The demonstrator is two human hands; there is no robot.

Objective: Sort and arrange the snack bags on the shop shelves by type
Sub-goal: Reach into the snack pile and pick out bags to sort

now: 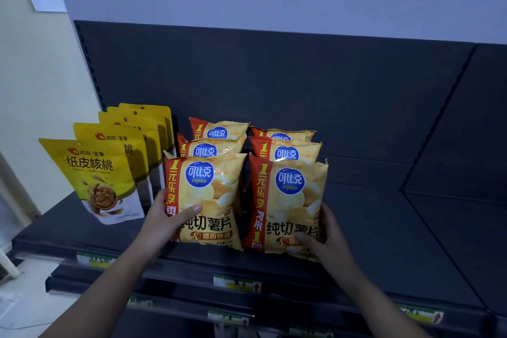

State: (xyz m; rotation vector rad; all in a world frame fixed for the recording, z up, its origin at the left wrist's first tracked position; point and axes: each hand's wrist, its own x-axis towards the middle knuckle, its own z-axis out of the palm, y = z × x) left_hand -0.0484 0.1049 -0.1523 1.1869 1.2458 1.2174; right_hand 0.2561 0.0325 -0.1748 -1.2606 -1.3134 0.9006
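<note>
Here, chip bags (204,200) at shelf (384,228) edge

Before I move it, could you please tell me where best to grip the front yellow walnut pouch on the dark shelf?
Probably pinch the front yellow walnut pouch by its flat top edge, from above and the front: it stands upright, tilted left, top free, with matching pouches close behind.

Orange-yellow chip bags (204,200), dark shelf (384,241)
</note>
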